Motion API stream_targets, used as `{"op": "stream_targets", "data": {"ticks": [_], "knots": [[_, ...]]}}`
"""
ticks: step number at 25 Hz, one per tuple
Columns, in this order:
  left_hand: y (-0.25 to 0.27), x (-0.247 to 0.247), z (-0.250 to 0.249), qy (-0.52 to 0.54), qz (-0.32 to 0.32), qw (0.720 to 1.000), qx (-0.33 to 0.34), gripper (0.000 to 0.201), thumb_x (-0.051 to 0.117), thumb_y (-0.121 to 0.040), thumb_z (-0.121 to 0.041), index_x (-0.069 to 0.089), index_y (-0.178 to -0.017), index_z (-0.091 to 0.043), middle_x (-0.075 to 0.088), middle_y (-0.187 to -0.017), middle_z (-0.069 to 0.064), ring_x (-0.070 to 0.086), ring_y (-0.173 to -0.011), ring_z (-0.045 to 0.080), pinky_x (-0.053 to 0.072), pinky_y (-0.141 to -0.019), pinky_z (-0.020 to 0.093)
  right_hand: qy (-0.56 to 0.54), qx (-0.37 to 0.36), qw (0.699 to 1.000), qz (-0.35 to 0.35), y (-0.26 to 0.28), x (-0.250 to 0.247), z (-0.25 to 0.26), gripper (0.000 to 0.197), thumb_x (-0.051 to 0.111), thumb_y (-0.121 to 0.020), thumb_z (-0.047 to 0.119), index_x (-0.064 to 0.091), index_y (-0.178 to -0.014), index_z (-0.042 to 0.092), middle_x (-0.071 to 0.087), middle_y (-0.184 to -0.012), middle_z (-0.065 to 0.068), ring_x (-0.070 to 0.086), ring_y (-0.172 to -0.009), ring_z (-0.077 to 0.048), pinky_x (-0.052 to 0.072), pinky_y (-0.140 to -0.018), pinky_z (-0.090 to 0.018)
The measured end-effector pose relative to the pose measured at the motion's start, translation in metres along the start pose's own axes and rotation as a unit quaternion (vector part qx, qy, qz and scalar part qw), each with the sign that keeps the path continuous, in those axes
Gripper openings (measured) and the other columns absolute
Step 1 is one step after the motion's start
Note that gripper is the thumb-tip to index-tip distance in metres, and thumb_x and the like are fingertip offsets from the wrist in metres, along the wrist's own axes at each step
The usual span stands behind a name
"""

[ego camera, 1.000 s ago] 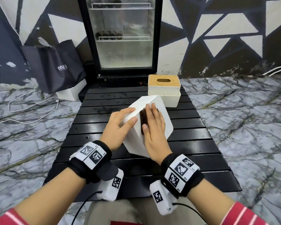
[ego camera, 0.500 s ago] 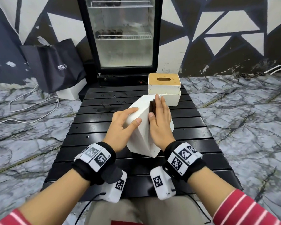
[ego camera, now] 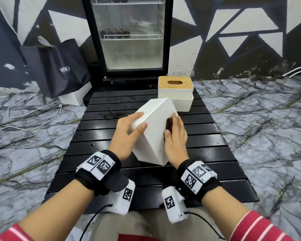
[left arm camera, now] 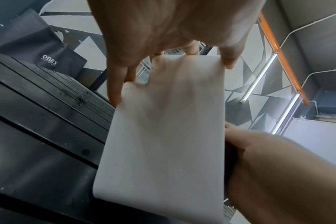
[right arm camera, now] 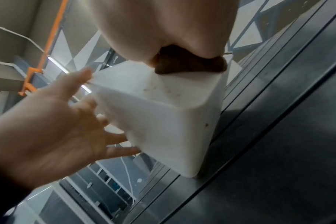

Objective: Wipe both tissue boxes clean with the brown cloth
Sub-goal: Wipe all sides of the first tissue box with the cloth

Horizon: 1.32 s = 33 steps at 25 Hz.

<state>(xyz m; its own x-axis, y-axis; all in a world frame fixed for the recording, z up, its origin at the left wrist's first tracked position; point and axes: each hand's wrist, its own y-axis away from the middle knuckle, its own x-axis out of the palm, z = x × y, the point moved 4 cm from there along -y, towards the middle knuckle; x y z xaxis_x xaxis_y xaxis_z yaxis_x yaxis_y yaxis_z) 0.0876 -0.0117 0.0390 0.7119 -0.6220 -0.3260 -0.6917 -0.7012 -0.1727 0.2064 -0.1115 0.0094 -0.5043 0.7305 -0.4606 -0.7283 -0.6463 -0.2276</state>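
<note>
Black slatted table (ego camera: 101, 171) fills the centre of the head view, with a marbled floor around it and a glass-door fridge (ego camera: 129, 33) at 12 o'clock. At the middle of the table the person's right hand (ego camera: 176, 136) lies flat, fingers straight, pressing the brown cloth (ego camera: 169, 123) against the right face of a white tissue box (ego camera: 151, 136); only a dark edge of cloth shows at the fingertips. The left hand (ego camera: 127, 134) holds the same box from its 9 o'clock side, thumb over the upper edge and fingers curled round the far face. This box is tipped up on its near lower corner, leaning toward 12 o'clock. Small brownish specks remain on the wiped face near its lower end, so this side looks unfinished. A second tissue box with a wooden lid (ego camera: 175, 92) stands upright just beyond, at 1 o'clock from the hands. No hand touches it, and whether it has been wiped cannot be told.
</note>
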Motion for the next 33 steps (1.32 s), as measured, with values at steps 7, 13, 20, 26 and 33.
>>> {"op": "stream_targets", "data": {"ticks": [7,13,20,26,33], "knots": [[-0.004,0.002,0.002,-0.001,0.008,1.000,0.003,0.038,0.050,-0.075,-0.049,0.046,-0.113,-0.048,0.038,-0.122,-0.002,0.037,-0.106,-0.014,0.028,-0.083,-0.003,-0.013,-0.023,0.999,0.024,-0.006,-0.001,0.004,0.054,0.031,-0.097,0.014,0.011,-0.144,0.028,0.007,-0.155,0.000,0.003,-0.140,-0.016,-0.001,-0.110,-0.025],[-0.002,-0.001,0.004,0.001,-0.010,1.000,-0.001,0.044,0.050,-0.075,-0.050,0.046,-0.118,-0.043,0.037,-0.118,-0.002,0.033,-0.102,-0.021,0.025,-0.080,-0.009,-0.017,0.031,0.999,-0.004,0.036,0.017,-0.008,0.053,0.027,-0.094,0.021,0.011,-0.144,0.028,0.009,-0.154,-0.001,0.006,-0.139,-0.019,-0.001,-0.111,-0.028],[-0.002,0.000,0.000,0.001,0.003,1.000,-0.006,0.036,0.056,-0.087,-0.043,0.045,-0.121,-0.040,0.037,-0.124,0.002,0.037,-0.106,-0.011,0.026,-0.077,-0.007,-0.026,-0.004,1.000,-0.007,0.046,0.022,0.008,0.062,0.021,-0.083,0.029,0.007,-0.144,0.027,0.009,-0.154,0.005,0.005,-0.139,-0.010,-0.006,-0.107,-0.015],[0.001,0.003,-0.003,0.001,0.001,1.000,-0.009,0.032,0.055,-0.092,-0.029,0.045,-0.120,-0.039,0.034,-0.123,-0.002,0.037,-0.117,0.010,0.028,-0.082,0.001,-0.038,0.024,0.999,-0.003,0.049,0.025,0.014,0.055,0.027,-0.093,0.022,0.008,-0.145,0.025,0.008,-0.154,0.005,0.004,-0.140,-0.013,-0.005,-0.107,-0.017],[0.002,0.001,-0.006,-0.010,0.011,1.000,-0.001,0.033,0.055,-0.091,-0.029,0.045,-0.121,-0.039,0.034,-0.124,-0.005,0.038,-0.109,-0.008,0.027,-0.080,-0.006,-0.041,-0.001,0.999,0.007,0.047,0.024,0.025,0.054,0.026,-0.095,0.022,0.005,-0.144,0.027,0.003,-0.155,0.004,-0.002,-0.140,-0.010,-0.008,-0.109,-0.018]]}}
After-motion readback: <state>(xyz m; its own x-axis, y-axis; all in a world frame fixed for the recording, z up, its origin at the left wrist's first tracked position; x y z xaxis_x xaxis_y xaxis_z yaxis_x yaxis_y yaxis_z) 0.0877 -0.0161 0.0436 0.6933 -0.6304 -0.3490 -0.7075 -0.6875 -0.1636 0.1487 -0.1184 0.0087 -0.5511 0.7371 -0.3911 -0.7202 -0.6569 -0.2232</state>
